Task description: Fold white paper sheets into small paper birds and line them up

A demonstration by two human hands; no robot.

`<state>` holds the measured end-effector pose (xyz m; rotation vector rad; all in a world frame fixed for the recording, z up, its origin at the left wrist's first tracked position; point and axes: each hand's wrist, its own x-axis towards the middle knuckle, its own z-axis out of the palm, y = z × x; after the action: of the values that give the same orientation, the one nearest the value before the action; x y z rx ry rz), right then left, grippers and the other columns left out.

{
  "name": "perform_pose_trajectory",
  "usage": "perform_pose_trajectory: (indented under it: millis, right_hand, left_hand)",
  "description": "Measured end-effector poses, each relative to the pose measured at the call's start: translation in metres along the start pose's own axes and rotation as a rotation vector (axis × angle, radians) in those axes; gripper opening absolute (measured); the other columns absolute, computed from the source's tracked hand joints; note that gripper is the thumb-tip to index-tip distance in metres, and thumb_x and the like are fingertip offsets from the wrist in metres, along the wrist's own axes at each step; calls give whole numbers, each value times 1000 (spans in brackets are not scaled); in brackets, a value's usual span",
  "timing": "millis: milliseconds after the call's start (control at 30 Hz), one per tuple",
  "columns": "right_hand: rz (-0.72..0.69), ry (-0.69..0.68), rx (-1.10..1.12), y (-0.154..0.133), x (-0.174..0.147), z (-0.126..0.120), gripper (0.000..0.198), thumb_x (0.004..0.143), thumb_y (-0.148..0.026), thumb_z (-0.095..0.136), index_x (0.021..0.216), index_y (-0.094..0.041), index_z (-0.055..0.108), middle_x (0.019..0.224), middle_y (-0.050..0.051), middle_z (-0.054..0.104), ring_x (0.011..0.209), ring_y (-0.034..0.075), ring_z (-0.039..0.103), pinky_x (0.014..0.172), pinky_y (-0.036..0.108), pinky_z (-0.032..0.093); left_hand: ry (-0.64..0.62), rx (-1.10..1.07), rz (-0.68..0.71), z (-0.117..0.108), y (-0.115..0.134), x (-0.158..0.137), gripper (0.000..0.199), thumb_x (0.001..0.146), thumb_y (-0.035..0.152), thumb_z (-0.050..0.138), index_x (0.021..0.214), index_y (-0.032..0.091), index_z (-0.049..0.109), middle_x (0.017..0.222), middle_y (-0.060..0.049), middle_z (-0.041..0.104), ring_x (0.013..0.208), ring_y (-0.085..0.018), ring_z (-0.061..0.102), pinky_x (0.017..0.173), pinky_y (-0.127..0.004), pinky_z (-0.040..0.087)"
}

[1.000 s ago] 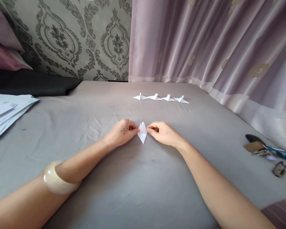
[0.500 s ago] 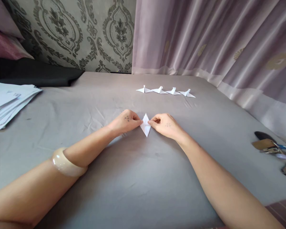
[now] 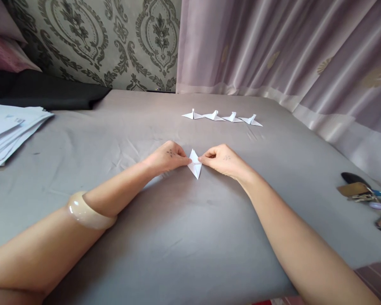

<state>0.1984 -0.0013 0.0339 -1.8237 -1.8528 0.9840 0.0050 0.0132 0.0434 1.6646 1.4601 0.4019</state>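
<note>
A small piece of white paper (image 3: pixel 195 168), folded into a diamond, is held between my two hands over the grey sheet. My left hand (image 3: pixel 168 158) pinches its left corner between thumb and fingers. At the right corner, my right hand (image 3: pixel 224 159) grips the paper in the same way. The top point of the diamond looks split into layers. Beyond the hands, several folded paper cranes (image 3: pixel 216 115) stand in a row with their wings spread and nearly touching.
A stack of white papers (image 3: pixel 12 131) lies at the left, with a black cloth (image 3: pixel 47 91) behind it. Keys with a brown tag (image 3: pixel 354 189) and other small items rest at the far right. A lilac curtain (image 3: pixel 241 51) and a patterned headboard (image 3: pixel 123 46) border the grey sheet (image 3: pixel 165 250).
The paper's top point has gone from a single tip to a split one, and the diamond is slightly tilted. Both hands keep their pinch. The whole view has shifted a little.
</note>
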Motion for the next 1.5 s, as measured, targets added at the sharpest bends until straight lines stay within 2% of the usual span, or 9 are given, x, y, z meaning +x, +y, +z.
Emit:
perform_pose_trajectory:
  millis: [433,533,700,800,867,1000,1167,1333,1500]
  right_hand:
    - [-27,-2,-49,-3,-2,4,23,78,-42,60,74,-20,66,63,-3,59,52,10,45,50,25,33]
    - [-49,18,-100,0,-2,7,22,80,-41,58,75,-21,64,70,-1,61,58,12,50,52,25,34]
    - [-162,113,-165,7,-3,15,15,85,-36,57,79,-21,59,83,0,61,71,14,55,60,25,38]
    - [-293,177,-201,7,-8,19,6,88,-24,54,86,-22,58,93,0,59,74,12,55,64,24,38]
    - [-352,175,-275,5,-15,21,15,91,-17,46,94,-22,59,97,1,59,75,12,55,61,25,35]
    - [-412,150,-541,2,-33,22,34,92,-6,35,107,-23,61,103,4,58,76,14,55,57,28,28]
    - [-462,147,-664,2,-44,20,40,92,-5,34,114,-23,61,108,5,58,84,17,56,62,29,30]
    - [-412,124,-628,5,-45,14,44,90,-2,32,107,-24,66,108,5,59,75,14,56,59,28,31]
    - [-315,164,-405,12,-36,11,37,86,-8,40,108,-26,65,114,2,60,79,13,60,64,27,38]
  left_hand:
    - [-34,155,112,2,-9,6,25,73,37,62,61,16,61,50,4,44,45,-9,37,44,-23,25]
    - [-3,246,163,5,-11,6,23,76,35,60,62,17,60,56,2,49,50,-11,43,47,-24,31]
    - [194,377,499,16,-20,0,12,84,21,53,92,18,62,95,-6,58,83,-18,57,69,-29,47]
    - [164,507,712,22,-24,-2,26,90,11,39,96,18,63,98,-8,59,93,-20,54,79,-32,48]
    - [124,607,780,24,-25,-3,32,89,6,35,94,16,64,93,-8,59,91,-21,53,79,-32,48]
    - [69,752,799,21,-20,-9,35,84,0,35,93,14,66,90,-9,59,86,-20,53,75,-30,49]
    - [-6,749,742,12,-13,-19,29,86,6,43,96,13,69,96,-10,59,89,-22,56,75,-32,50]
    - [-39,593,754,5,-18,-13,23,93,21,49,102,16,69,102,-10,60,95,-21,58,80,-32,50]
    - [-61,534,846,2,-31,0,26,95,29,51,113,16,65,106,-10,59,96,-21,60,82,-31,50]
